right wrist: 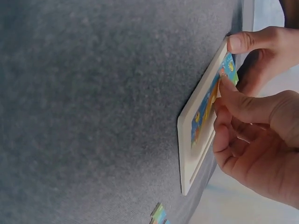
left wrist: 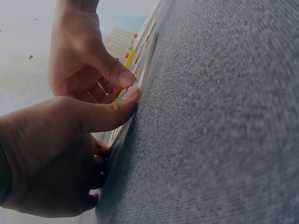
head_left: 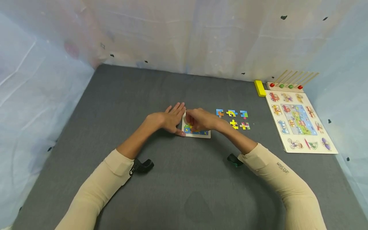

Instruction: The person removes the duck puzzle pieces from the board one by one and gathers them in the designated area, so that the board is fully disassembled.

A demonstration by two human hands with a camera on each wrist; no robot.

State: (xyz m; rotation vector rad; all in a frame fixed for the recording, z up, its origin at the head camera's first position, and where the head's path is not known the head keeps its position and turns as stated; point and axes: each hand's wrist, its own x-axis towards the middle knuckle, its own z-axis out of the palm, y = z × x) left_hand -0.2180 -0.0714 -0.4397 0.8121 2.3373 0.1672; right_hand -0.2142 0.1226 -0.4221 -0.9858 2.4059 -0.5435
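A small jigsaw puzzle board [head_left: 196, 135] with a pale wooden frame lies on the grey table, partly filled with blue, green and yellow pieces. My left hand [head_left: 172, 119] lies flat at its left side, fingers spread, with the thumb on the near left corner of the frame. Over the board, my right hand [head_left: 201, 119] has its fingers curled and pinches a yellow puzzle piece [right wrist: 215, 94] against the picture. The right thumb [right wrist: 230, 88] touches the filled part. That hand hides much of the board in the head view.
Several loose puzzle pieces [head_left: 233, 124] lie right of the board. Farther right are a large picture board [head_left: 276, 127], a yellow block [head_left: 260, 88] and a wooden rack [head_left: 287, 88] with sticks and red and green beads. Pale sheeting [head_left: 172, 38] surrounds the table.
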